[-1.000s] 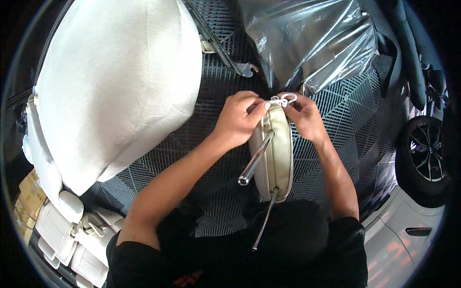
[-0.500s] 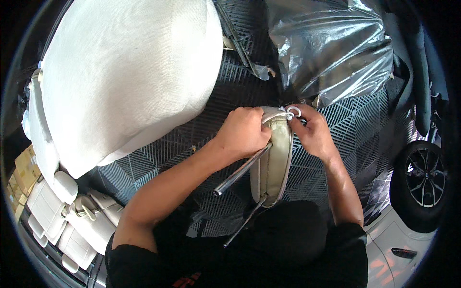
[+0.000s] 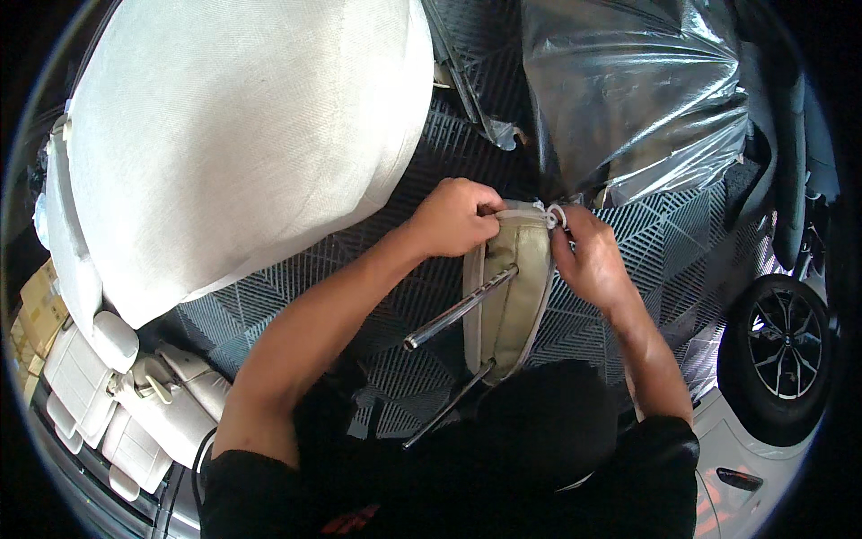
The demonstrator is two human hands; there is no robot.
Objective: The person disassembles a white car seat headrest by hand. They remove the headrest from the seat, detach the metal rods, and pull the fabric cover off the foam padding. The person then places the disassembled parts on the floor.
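Note:
A beige car headrest (image 3: 530, 301) stands on edge in front of me, its underside turned my way. Two metal posts (image 3: 462, 307) stick out of that underside toward me. My left hand (image 3: 456, 218) is closed at the far end, pinching the pale edge of the headrest cover (image 3: 519, 215). At the far right corner my right hand (image 3: 591, 260) is closed on the cover, its thumb on the side and the other fingers partly hidden behind. A knotted white cord (image 3: 554, 216) makes a small loop beside that thumb.
A large white fabric-covered seat (image 3: 251, 135) fills the upper left. Several pale seat parts (image 3: 135, 413) lie at lower left near cardboard boxes (image 3: 38, 305). A grey plastic sheet (image 3: 637, 99) covers something at upper right. A car wheel (image 3: 781, 346) stands at right on the ribbed floor.
My left hand has shifted from a fist over the headrest's corner to a pinch on the cover's edge. More of the underside shows. The right hand has moved slightly down and right.

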